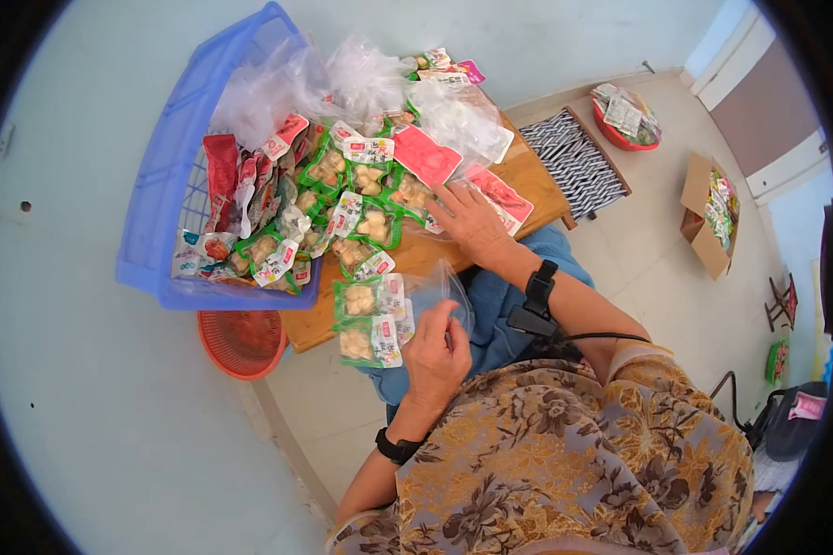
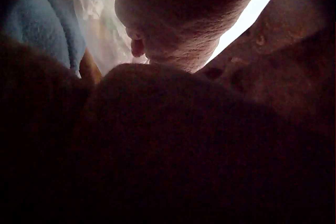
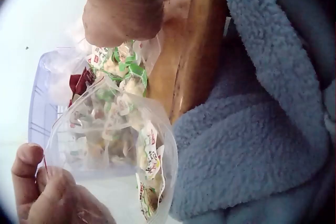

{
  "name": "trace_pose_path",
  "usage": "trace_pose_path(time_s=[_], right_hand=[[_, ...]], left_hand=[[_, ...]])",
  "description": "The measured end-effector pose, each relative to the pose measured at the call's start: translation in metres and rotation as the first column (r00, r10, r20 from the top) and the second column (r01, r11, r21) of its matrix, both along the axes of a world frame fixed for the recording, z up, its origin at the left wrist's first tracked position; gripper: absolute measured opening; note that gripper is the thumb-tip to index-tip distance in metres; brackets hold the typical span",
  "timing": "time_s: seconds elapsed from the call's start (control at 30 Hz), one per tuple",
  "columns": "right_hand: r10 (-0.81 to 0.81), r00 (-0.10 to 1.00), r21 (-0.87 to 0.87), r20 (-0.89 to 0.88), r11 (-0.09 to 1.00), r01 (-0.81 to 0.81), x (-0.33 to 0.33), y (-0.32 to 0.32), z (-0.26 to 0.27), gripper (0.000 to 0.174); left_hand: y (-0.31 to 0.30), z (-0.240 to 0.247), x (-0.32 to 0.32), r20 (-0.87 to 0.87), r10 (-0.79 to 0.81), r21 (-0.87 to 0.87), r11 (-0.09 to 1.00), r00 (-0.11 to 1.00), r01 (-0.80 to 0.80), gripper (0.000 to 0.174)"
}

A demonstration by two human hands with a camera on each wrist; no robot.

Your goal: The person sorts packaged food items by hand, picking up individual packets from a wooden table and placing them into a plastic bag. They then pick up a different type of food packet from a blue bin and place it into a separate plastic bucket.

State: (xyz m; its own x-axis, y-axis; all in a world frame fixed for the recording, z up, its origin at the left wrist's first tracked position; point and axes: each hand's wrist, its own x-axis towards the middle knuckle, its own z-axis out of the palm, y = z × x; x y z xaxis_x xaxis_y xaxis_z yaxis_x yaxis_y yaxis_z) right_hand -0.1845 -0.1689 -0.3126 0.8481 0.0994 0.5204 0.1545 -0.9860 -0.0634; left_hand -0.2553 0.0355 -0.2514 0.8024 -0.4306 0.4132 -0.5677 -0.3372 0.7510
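Note:
My left hand [image 1: 435, 351] pinches the rim of a clear plastic bag [image 1: 446, 294]; in the right wrist view its thumb and fingers [image 3: 32, 155] hold the bag's mouth wide. Inside the bag lie green-and-white packets [image 1: 368, 340] of pale, lumpy food. My right hand [image 1: 477, 227] reaches over the table with fingers extended, its fingertips at the edge of the packet pile beside a green packet [image 1: 411, 192] and a pink one [image 1: 428, 155]. From the right wrist, the back of that hand [image 3: 123, 11] hides its fingertips. The left wrist view is mostly dark.
A blue plastic basket [image 1: 241, 298] lies tipped on the wooden table [image 1: 535, 176], packets spilling from it. Crumpled clear bags [image 1: 370, 79] sit behind. A red basket [image 1: 241, 344] stands below left. A crate of striped sachets [image 1: 574, 162], a red basin [image 1: 620, 139] and a cardboard box [image 1: 703, 213] stand right.

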Motion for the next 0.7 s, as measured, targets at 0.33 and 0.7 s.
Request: trace_pose_path(time_s=[0.33, 0.7], right_hand=[[0.044, 0.999, -0.053, 0.006, 0.998, -0.044, 0.000, -0.012, -0.005, 0.035], [0.012, 0.998, -0.137, 0.061, 0.991, -0.004, 0.010, 0.013, 0.019, 0.041]], left_hand=[[0.002, -0.005, -0.003, -0.035, 0.079, 0.035, 0.996, 0.996, -0.078, 0.034], [0.003, -0.004, -0.002, -0.111, 0.172, 0.132, 0.979, 0.979, -0.157, 0.037]])
